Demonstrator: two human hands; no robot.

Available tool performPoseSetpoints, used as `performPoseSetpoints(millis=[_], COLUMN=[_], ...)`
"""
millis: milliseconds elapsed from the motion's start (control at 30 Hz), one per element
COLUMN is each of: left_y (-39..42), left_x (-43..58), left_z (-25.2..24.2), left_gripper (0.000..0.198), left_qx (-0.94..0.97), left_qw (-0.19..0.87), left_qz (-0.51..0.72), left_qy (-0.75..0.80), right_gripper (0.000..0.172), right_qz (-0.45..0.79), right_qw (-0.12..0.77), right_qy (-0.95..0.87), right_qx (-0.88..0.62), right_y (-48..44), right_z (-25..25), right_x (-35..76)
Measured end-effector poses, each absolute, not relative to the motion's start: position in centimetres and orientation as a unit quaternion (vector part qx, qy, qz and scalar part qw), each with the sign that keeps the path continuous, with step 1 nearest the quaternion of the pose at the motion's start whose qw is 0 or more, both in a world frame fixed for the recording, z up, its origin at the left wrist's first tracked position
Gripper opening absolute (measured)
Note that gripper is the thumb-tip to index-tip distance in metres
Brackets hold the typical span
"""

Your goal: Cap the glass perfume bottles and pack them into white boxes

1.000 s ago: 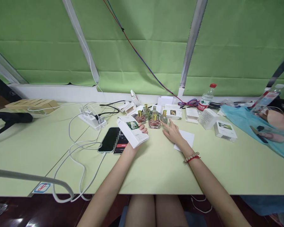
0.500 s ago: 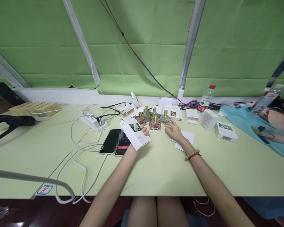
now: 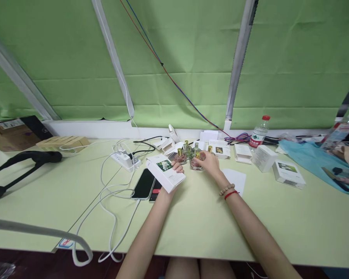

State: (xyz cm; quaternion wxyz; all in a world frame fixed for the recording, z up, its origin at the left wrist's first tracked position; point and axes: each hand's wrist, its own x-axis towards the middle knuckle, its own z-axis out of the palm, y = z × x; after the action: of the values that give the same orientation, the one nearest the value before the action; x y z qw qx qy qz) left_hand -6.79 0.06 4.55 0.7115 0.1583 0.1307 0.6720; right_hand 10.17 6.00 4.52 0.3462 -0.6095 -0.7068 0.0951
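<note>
My left hand (image 3: 178, 167) is closed around a white box (image 3: 166, 173) with a picture of white flowers, tilted above the table. My right hand (image 3: 208, 162) has its fingers round the gold cap of the front glass perfume bottle (image 3: 196, 166), which stands on the table with pinkish bits inside. Several like bottles are grouped about it, among them a perfume bottle (image 3: 180, 157) with pink contents on the left. My right fingers partly hide the bottles on that side. A sheet of white paper (image 3: 235, 179) lies under my right wrist.
Opened white boxes (image 3: 168, 146) lie behind the bottles. Rightward are a white carton (image 3: 264, 159), a flower-printed box (image 3: 289, 174), a water bottle (image 3: 259, 132) and blue cloth (image 3: 305, 153). A phone (image 3: 144, 185), power strip (image 3: 128, 161) and looping white cables are at left.
My right hand has moved left from beside the bottles and taken hold of the front one's cap. My left hand still holds the white box. The view has shifted slightly.
</note>
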Motion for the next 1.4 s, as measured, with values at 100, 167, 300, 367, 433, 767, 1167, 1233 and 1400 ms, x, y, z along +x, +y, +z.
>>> performPoseSetpoints(millis=[100, 167, 300, 367, 433, 767, 1167, 1233, 1400], left_y=[0.3, 0.4, 0.5, 0.5, 0.7, 0.5, 0.3, 0.2, 0.2], left_x=[-6.5, -6.3, -6.2, -6.1, -5.8, -3.5, -5.2, -5.3, -5.3], left_z=[3.8, 3.5, 3.3, 3.2, 3.0, 4.4, 3.5, 3.5, 3.0], left_gripper=[0.023, 0.023, 0.024, 0.026, 0.029, 0.057, 0.034, 0.029, 0.033], left_qx=[0.167, 0.176, 0.173, 0.162, 0.156, 0.240, 0.440, 0.465, 0.476], left_qw=[0.717, 0.721, 0.730, 0.737, 0.742, 0.650, 0.265, 0.240, 0.229], left_qz=[0.660, 0.650, 0.640, 0.636, 0.631, 0.656, 0.729, 0.710, 0.661], left_qy=[0.153, 0.166, 0.170, 0.163, 0.163, 0.299, 0.453, 0.471, 0.533], right_gripper=[0.029, 0.025, 0.013, 0.016, 0.030, 0.063, 0.041, 0.038, 0.035], right_qz=[0.138, 0.155, 0.158, 0.138, 0.105, -0.002, 0.117, 0.126, 0.102], right_qw=[0.258, 0.205, 0.136, 0.158, 0.206, 0.235, 0.314, 0.351, 0.446], right_qy=[-0.686, -0.684, -0.677, -0.675, -0.669, -0.800, -0.764, -0.740, -0.710], right_qx=[-0.666, -0.683, -0.706, -0.708, -0.706, -0.553, -0.551, -0.560, -0.536], right_y=[6.4, 6.5, 6.3, 6.2, 6.2, 7.6, 6.9, 6.7, 4.9], right_z=[6.5, 7.7, 9.4, 9.8, 10.0, 5.6, 6.0, 7.1, 11.7], right_x=[9.6, 9.8, 11.3, 12.0, 12.3, 8.9, 10.0, 10.8, 13.7])
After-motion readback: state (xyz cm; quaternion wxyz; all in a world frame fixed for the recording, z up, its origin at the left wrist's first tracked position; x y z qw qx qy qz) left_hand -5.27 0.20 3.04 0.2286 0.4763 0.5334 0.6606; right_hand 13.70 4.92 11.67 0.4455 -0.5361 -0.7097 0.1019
